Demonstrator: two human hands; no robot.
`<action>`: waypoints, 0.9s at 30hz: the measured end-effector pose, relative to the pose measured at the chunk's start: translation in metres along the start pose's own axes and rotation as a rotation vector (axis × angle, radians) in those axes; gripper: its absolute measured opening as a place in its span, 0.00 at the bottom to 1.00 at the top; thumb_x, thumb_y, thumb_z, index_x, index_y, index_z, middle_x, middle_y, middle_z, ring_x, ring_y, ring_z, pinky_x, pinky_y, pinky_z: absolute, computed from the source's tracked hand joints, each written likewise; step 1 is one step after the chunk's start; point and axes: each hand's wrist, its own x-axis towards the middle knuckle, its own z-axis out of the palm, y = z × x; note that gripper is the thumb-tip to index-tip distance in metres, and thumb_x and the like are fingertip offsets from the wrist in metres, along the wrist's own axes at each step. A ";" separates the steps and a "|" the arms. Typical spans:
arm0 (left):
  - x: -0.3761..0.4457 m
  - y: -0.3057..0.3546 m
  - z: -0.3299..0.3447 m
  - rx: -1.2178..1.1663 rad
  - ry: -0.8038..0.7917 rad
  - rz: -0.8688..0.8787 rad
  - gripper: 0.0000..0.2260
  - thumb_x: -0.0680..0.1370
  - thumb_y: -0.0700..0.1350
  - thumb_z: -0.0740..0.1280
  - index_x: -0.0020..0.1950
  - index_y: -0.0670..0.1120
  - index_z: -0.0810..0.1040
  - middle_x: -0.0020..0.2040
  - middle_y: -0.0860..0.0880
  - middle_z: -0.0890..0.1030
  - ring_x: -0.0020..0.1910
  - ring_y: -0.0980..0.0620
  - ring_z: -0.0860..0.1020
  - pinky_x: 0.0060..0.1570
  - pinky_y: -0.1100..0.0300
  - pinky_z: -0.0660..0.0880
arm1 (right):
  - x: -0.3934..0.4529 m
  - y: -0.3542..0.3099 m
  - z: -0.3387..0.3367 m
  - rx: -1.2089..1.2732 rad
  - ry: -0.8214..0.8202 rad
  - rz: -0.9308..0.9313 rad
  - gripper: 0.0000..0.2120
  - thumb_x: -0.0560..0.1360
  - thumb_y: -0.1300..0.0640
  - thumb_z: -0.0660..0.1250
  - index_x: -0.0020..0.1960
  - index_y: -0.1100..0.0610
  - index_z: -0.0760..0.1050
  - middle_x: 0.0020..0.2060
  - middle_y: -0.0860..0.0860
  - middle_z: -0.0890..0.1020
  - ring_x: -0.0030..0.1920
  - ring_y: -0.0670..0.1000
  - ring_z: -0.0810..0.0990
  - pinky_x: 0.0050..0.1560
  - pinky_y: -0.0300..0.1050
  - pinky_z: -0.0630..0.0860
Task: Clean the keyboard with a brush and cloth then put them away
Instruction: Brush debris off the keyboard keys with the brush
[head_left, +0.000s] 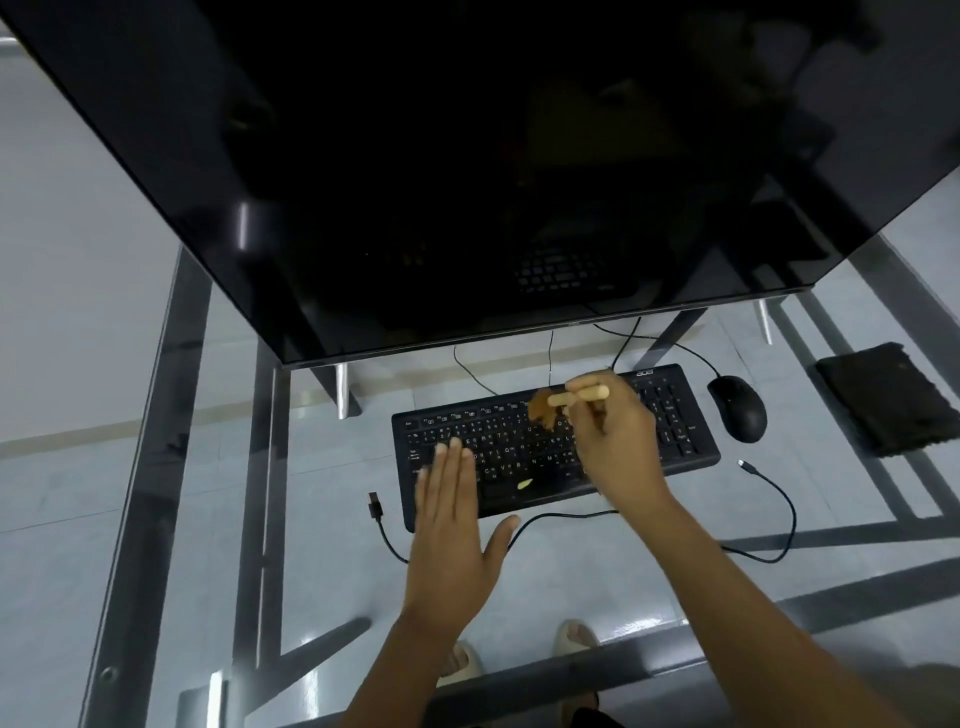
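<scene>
A black keyboard (524, 447) lies on the glass desk below the monitor. My right hand (615, 441) grips a brush (563, 401) by its light wooden handle, and the brown bristles touch the upper middle keys. My left hand (457, 525) lies flat with straight fingers on the keyboard's left end and front edge. A small yellowish scrap (524, 484) sits on the space bar area. A dark folded cloth (885, 397) rests on the desk at the far right.
A large dark monitor (467, 171) on metal feet overhangs the back of the glass desk (322, 561). A black mouse (737, 408) sits right of the keyboard. A loose black cable (774, 519) runs along the front. My sandalled feet show through the glass.
</scene>
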 end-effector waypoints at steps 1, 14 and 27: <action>0.003 0.004 0.002 -0.015 -0.022 0.011 0.35 0.80 0.63 0.55 0.79 0.47 0.45 0.79 0.49 0.49 0.78 0.51 0.46 0.76 0.52 0.46 | 0.002 0.001 -0.003 0.024 -0.054 0.026 0.05 0.77 0.65 0.64 0.51 0.58 0.76 0.42 0.51 0.83 0.39 0.40 0.81 0.41 0.33 0.78; 0.020 0.007 0.019 0.169 -0.143 0.006 0.43 0.74 0.71 0.55 0.78 0.42 0.49 0.79 0.45 0.51 0.78 0.49 0.46 0.74 0.49 0.41 | -0.001 0.024 -0.038 -0.043 -0.033 0.069 0.03 0.78 0.62 0.64 0.50 0.56 0.75 0.40 0.47 0.82 0.38 0.43 0.81 0.40 0.34 0.77; 0.023 0.013 0.021 0.193 -0.128 0.007 0.44 0.74 0.70 0.56 0.77 0.40 0.52 0.78 0.43 0.54 0.78 0.48 0.47 0.74 0.47 0.42 | 0.021 0.032 -0.050 -0.084 -0.146 0.049 0.03 0.75 0.63 0.67 0.46 0.56 0.77 0.35 0.43 0.80 0.36 0.41 0.80 0.37 0.31 0.75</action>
